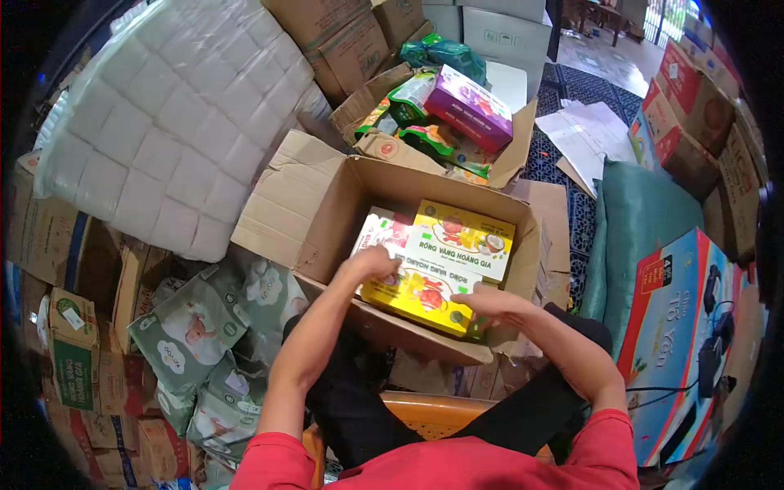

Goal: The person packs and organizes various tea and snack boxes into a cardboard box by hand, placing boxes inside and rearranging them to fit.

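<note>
In front of my lap stands an open cardboard carton (327,208) with its flaps folded out. Inside lie flat printed boxes: a yellow-and-white box (465,237) at the back, a yellow box (425,296) nearest me, and a white-and-pink box (380,229) at the left. My left hand (376,264) is closed at the left end of the near yellow box, its fingertips partly hidden. At that box's right end, my right hand (488,304) grips it with the thumb on top; the other fingers are mostly out of sight.
Behind the carton, another open carton holds bright pouches and a purple box (469,106). A large plastic-wrapped white pack (171,122) leans at left above green diaper packs (192,331). At right are a green cushion (653,237) and a blue-red box (674,343).
</note>
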Tool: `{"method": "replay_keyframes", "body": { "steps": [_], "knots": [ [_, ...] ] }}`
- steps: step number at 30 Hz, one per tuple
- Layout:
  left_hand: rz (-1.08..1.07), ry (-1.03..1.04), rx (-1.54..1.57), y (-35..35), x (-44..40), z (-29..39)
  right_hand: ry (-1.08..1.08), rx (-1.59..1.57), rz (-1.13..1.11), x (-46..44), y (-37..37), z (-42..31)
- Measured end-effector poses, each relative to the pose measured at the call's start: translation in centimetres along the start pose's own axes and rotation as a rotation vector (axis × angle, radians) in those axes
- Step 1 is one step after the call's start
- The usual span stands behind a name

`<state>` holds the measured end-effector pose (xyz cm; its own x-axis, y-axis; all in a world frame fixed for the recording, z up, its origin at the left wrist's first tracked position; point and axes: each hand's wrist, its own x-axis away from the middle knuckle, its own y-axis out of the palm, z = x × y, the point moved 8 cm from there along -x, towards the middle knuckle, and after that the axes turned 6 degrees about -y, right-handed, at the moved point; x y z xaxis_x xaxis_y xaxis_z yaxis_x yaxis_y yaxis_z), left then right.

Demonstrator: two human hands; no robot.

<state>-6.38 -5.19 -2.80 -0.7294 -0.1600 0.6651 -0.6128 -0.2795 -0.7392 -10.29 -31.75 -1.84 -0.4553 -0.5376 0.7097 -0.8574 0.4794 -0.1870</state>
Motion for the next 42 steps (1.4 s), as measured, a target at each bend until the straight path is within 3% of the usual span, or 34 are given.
{"method": "replay_keyframes", "body": {
  "steps": [4, 7, 9, 11, 16, 19, 20, 23, 25, 27, 30, 33, 42],
  "knots": [
    [-0.221, 0.046, 0.008, 1.3, 1.6, 2.5, -0.137, 0.362, -0.007, -1.2, -0.6, 0.7],
    [-0.169, 0.297, -0.195, 1.2, 2.2, 4.0, -0.168, 0.442, 0.003, -0.9, -1.0, -0.1],
    [-0.281, 0.202, -0.010, 1.4, 2.3, 3.4, -0.189, 0.491, 0.092, -1.1, -1.7, -0.2],
    [-0.376, 0.161, 0.050, 2.4, 0.8, 2.4, -0.121, 0.474, 0.005, -0.1, -2.0, -1.0],
    [-0.533, 0.199, 0.353, 2.8, 2.7, 4.3, -0.316, 0.590, 0.269, -1.2, -5.3, -0.9],
    [-0.506, 0.320, 0.305, 2.5, 3.6, 6.3, -0.331, 0.453, 0.318, 0.7, -6.5, -3.0],
    [-0.395, 0.360, 0.192, 1.5, 3.8, 6.6, -0.324, 0.459, 0.330, 0.7, -6.8, -3.1],
    [-0.399, 0.150, 0.203, 1.6, 1.8, 5.1, -0.239, 0.569, 0.329, 0.8, -7.3, -3.4],
    [-0.097, 0.293, -0.100, -1.0, 2.2, 6.0, -0.183, 0.694, 0.362, 0.4, -7.5, -3.0],
    [0.108, 0.200, -0.080, -1.6, -0.6, 3.6, -0.089, 0.713, 0.469, 0.7, -8.1, -2.8],
    [0.082, 0.379, 0.244, -2.5, -1.3, 3.9, -0.040, 0.704, 0.536, 0.9, -9.1, -2.3],
    [-0.027, 0.433, 0.210, -2.3, 0.1, 5.7, -0.090, 0.663, 0.548, -0.4, -9.7, -1.9],
    [0.009, 0.508, 0.237, -1.5, 0.2, 4.2, -0.194, 0.662, 0.445, -1.2, -9.1, -3.0]
  ]
}}
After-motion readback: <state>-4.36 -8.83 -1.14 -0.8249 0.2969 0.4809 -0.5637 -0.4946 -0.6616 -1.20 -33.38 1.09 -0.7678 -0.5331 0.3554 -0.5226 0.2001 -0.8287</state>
